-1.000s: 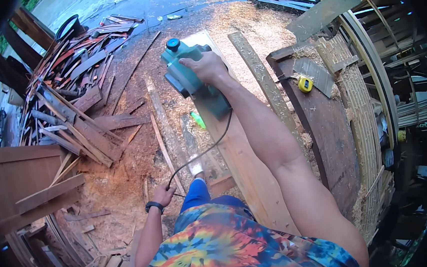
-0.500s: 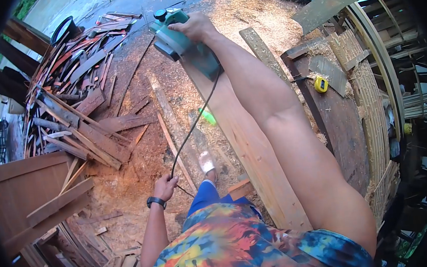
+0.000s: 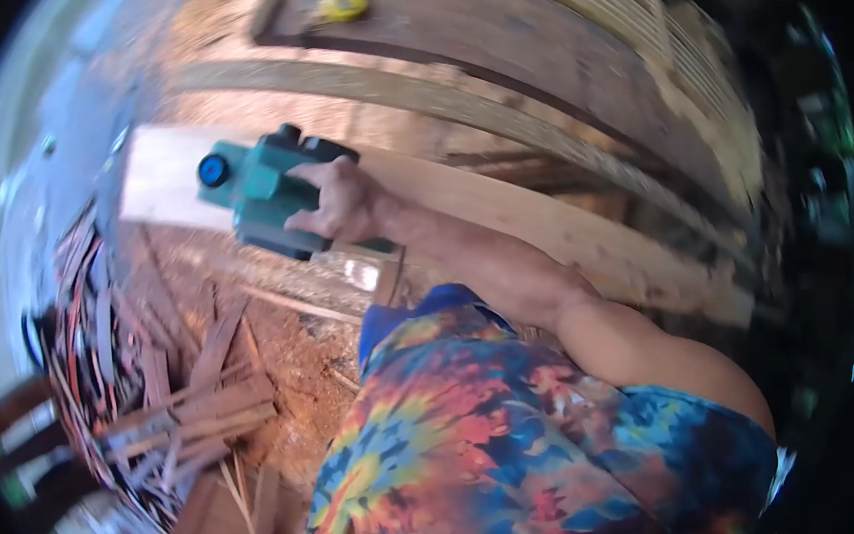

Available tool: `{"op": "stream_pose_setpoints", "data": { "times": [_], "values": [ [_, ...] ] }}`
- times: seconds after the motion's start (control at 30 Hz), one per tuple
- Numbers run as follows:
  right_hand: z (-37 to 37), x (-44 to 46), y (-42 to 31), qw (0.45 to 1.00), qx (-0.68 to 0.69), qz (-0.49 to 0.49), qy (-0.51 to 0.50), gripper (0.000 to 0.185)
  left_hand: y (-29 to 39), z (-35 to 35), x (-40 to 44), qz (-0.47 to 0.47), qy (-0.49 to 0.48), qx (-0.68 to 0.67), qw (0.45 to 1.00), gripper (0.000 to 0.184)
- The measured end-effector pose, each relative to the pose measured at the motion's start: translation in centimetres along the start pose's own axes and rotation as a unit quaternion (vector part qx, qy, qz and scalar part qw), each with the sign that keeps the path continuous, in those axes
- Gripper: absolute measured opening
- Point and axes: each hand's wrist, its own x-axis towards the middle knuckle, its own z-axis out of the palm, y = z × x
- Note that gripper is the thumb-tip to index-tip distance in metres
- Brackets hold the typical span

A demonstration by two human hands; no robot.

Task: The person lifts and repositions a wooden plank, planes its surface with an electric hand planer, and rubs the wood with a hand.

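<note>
My right hand point(image 3: 342, 201) is closed around the handle of a green electric planer point(image 3: 266, 194) with a blue front knob. The planer sits on a long pale wooden board point(image 3: 554, 219), nearer the board's left end. Motion blurs the hand and tool slightly, and the hand covers part of the planer's rear. My left hand lies outside the view.
A narrow plank point(image 3: 362, 79) runs behind the board. Past it, a yellow tape measure point(image 3: 343, 4) rests by a dark panel point(image 3: 531, 53). Scrap wood point(image 3: 193, 411) is heaped at lower left, and sawdust point(image 3: 313, 416) covers the ground.
My view has turned, so the board now runs across the picture. The planer, still in my right hand, appears nearer my body. My left hand, earlier on the power cord, has left the view.
</note>
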Motion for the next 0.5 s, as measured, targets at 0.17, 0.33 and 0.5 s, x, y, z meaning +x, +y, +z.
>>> {"op": "stream_pose_setpoints", "data": {
  "times": [0.17,0.33,0.5],
  "values": [
    [-8.4,-17.4,3.4,0.986,-0.07,0.015,0.154,0.054,2.1,-4.5,1.7,0.027,-0.038,0.158,0.986,0.037],
    [-13.3,-37.9,3.5,0.921,-0.021,0.102,0.375,0.034,5.0,-7.5,5.0,0.112,-0.016,0.303,0.946,0.033],
    [-13.0,-57.1,2.5,0.718,0.155,0.266,0.624,0.029,22.0,-2.5,-2.5,0.378,0.215,0.237,0.869,0.025]
  ]
}}
